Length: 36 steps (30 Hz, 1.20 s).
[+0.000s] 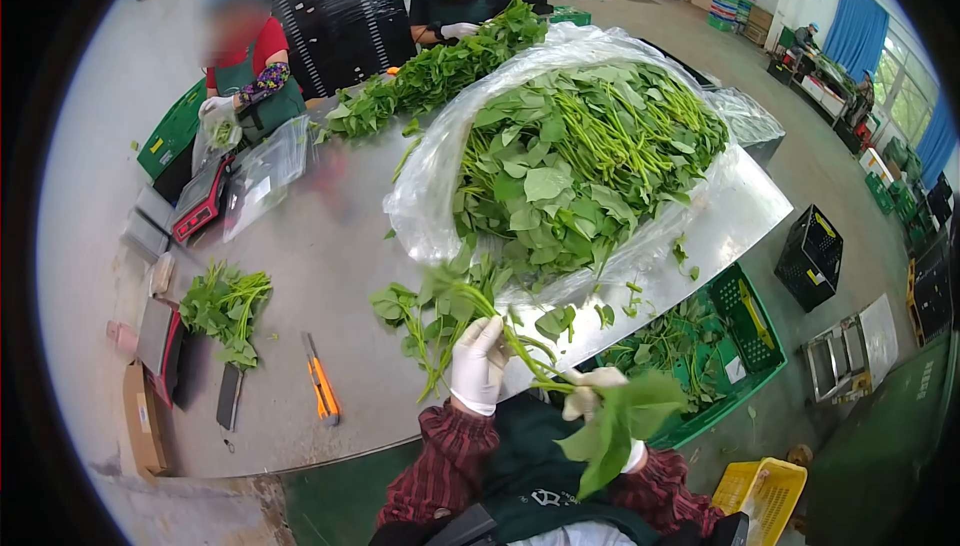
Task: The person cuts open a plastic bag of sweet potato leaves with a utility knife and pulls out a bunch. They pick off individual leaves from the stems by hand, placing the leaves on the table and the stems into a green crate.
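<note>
My left hand [476, 371], in a white glove, is closed around a few leafy green stems [515, 338] above the front edge of the metal table. To its right, my gloved right hand [592, 393] pinches the lower part of the stems, with large blurred leaves [625, 426] hanging over it and hiding some of the fingers. Loose leafy sprigs [405, 311] lie just beyond my left hand. Behind them, a big heap of leafy greens [590, 156] fills an open clear plastic bag [425, 211].
An orange utility knife [322, 386], a phone-like black object [229, 396] and a small bunch of greens [225, 308] lie on the left. A green crate [745, 346] with leaves stands at right. Two gloved people work across the table, one holding a plastic bag [215, 136].
</note>
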### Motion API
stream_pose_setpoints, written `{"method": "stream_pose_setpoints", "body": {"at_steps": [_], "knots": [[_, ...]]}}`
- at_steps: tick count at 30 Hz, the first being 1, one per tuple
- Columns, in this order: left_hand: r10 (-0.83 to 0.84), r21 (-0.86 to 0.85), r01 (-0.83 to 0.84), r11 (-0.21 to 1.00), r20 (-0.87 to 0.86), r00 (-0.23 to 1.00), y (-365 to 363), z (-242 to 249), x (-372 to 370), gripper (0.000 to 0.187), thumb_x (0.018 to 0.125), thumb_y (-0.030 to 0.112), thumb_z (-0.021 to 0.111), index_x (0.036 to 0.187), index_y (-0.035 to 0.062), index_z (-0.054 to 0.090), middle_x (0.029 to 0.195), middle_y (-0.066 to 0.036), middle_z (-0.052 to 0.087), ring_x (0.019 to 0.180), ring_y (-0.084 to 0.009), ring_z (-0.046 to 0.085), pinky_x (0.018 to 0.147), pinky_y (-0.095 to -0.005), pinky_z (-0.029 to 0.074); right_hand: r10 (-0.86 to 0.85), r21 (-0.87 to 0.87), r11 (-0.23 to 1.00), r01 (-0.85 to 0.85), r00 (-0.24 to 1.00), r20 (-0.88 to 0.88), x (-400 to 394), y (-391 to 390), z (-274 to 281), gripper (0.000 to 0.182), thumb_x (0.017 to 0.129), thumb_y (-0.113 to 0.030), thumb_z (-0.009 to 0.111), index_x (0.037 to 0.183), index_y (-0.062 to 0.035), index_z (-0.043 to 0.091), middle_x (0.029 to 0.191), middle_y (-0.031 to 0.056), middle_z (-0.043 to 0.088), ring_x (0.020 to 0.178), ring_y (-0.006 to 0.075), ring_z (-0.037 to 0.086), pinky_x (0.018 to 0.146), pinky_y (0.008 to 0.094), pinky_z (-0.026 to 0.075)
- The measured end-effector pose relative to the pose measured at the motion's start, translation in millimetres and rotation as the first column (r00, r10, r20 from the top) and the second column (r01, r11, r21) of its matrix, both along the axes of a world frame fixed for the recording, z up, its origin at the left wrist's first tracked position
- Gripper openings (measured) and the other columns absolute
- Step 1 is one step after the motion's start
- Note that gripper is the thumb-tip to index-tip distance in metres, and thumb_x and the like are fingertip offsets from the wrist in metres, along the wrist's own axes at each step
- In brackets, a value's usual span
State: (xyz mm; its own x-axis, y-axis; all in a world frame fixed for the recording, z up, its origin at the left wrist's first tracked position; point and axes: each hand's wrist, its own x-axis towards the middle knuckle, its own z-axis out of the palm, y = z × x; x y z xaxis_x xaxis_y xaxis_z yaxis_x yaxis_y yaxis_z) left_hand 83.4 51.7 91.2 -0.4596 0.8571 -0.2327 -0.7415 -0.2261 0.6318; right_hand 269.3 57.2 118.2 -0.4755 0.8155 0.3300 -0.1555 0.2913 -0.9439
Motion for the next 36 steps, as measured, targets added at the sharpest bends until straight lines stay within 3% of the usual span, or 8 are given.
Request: {"method": "stream_pose_setpoints", "body": {"at_steps": [6, 8, 10, 12, 14, 19, 29, 36], "knots": [[0.129, 0.09, -0.128, 0.988, -0.001, 0.992, 7, 2, -6, 0.006, 0.089, 0.006, 0.053, 0.088, 0.0012, 0.056, 0.08, -0.005, 0.059, 0.069, -0.012, 0.057, 0.065, -0.0237, 0.049, -0.437, -0.103, 0.898, 0.427, 0.841, -0.32, 41, 9, 39, 0.018, 0.09, -0.015, 0.053, 0.089, 0.0024, 0.057, 0.069, 0.0062, 0.058, 0.052, 0.0092, 0.05, 0.047, 0.0188, 0.038], [0.229, 0.12, -0.219, 0.968, -0.084, 0.97, 7, -5, -26, 0.006, 0.089, 0.005, 0.053, 0.088, 0.0002, 0.056, 0.081, -0.005, 0.06, 0.07, -0.0115, 0.057, 0.065, -0.023, 0.048, -0.724, 0.058, 0.65, 0.758, 0.64, -0.258, 71, 34, 38, 0.021, 0.09, -0.017, 0.052, 0.085, 0.003, 0.056, 0.068, 0.0072, 0.058, 0.049, 0.0093, 0.049, 0.045, 0.0205, 0.039], [0.233, 0.088, -0.227, 0.97, -0.073, 0.97, 2, 5, -27, 0.006, 0.089, 0.006, 0.054, 0.089, -0.0002, 0.056, 0.084, -0.006, 0.06, 0.071, -0.0115, 0.057, 0.065, -0.0235, 0.047, -0.634, 0.011, 0.768, 0.64, 0.758, 0.157, 127, 59, 47, 0.022, 0.084, -0.019, 0.06, 0.082, 0.0018, 0.055, 0.074, 0.006, 0.06, 0.058, 0.0099, 0.054, 0.054, 0.0241, 0.045], [0.207, 0.066, -0.198, 0.978, -0.198, 0.958, -2, 5, -26, 0.005, 0.087, 0.006, 0.056, 0.088, 0.0007, 0.057, 0.084, -0.006, 0.061, 0.071, -0.0118, 0.058, 0.065, -0.0239, 0.046, -0.535, 0.081, 0.652, 0.754, 0.382, 0.753, 167, 98, 16, 0.028, 0.078, -0.023, 0.066, 0.083, 0.0022, 0.056, 0.074, 0.0106, 0.062, 0.06, 0.0184, 0.059, 0.057, 0.0309, 0.048], [0.058, 0.047, -0.048, 0.998, -0.242, 0.969, -7, 2, -20, 0.005, 0.086, 0.002, 0.056, 0.091, 0.0026, 0.057, 0.088, -0.005, 0.061, 0.077, -0.0139, 0.058, 0.07, -0.0273, 0.046, -0.512, 0.541, 0.734, 0.41, -0.188, 0.838, 193, 100, -32, 0.035, 0.073, -0.027, 0.071, 0.081, 0.0038, 0.057, 0.074, 0.0169, 0.063, 0.064, 0.0301, 0.061, 0.059, 0.0386, 0.048], [-0.162, 0.007, 0.168, 0.986, -0.232, 0.959, -8, 0, 12, 0.004, 0.082, 0.001, 0.061, 0.084, 0.0032, 0.059, 0.083, -0.004, 0.061, 0.071, -0.014, 0.057, 0.066, -0.0272, 0.045, -0.045, -0.293, 0.932, 0.212, 0.872, 0.487, 61, 53, 9, 0.036, 0.071, -0.02, 0.074, 0.099, 0.0, 0.061, 0.074, 0.0082, 0.064, 0.064, 0.0094, 0.061, 0.059, 0.0229, 0.048], [-0.384, -0.066, 0.38, 0.923, -0.069, 0.921, -19, 2, 24, 0.004, 0.081, 0.003, 0.061, 0.079, 0.0041, 0.058, 0.076, -0.002, 0.061, 0.067, -0.0119, 0.059, 0.063, -0.023, 0.046, -0.225, 0.579, 0.804, -0.135, 0.833, 0.506, -26, 38, -6, 0.025, 0.08, -0.025, 0.062, 0.065, -0.007, 0.053, 0.056, 0.0115, 0.053, 0.049, 0.0296, 0.054, 0.046, 0.038, 0.042], [0.062, 0.063, -0.052, 0.997, -0.161, 0.985, -8, -5, -19, 0.003, 0.086, 0.001, 0.055, 0.085, 0.0014, 0.058, 0.084, -0.004, 0.06, 0.08, -0.0124, 0.056, 0.075, -0.026, 0.044, -0.481, 0.565, 0.825, 0.02, 0.551, 0.682, 24, 40, 9, 0.014, 0.081, -0.02, 0.058, 0.073, -0.0081, 0.056, 0.058, 0.0098, 0.054, 0.05, 0.0238, 0.056, 0.049, 0.0347, 0.047]]}}
